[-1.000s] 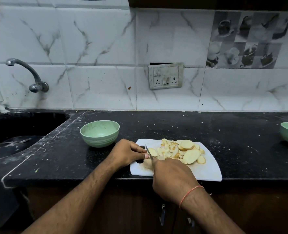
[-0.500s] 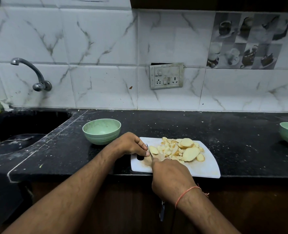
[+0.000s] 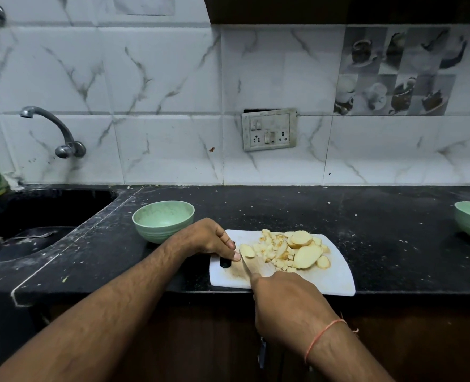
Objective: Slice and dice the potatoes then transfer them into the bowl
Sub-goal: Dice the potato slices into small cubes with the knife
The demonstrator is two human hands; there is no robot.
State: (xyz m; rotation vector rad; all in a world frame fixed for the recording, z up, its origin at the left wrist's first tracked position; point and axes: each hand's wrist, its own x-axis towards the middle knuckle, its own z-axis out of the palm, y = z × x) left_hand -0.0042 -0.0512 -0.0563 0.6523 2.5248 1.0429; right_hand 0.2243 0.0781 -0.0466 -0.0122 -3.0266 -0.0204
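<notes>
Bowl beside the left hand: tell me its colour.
Pale mint green, with faint speckling inside the bowl; it shows in the head view, the only one.

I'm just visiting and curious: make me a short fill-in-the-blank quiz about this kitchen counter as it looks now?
1. The pale potato slices and cubes lie on a ____ plastic cutting board.
2. The right hand holds a ____.
3. The light green ribbed bowl nearest the left hand contains ____ potato.
4. The curved metal tap is mounted above the ____.

Missing words: white; knife; no; sink
</notes>
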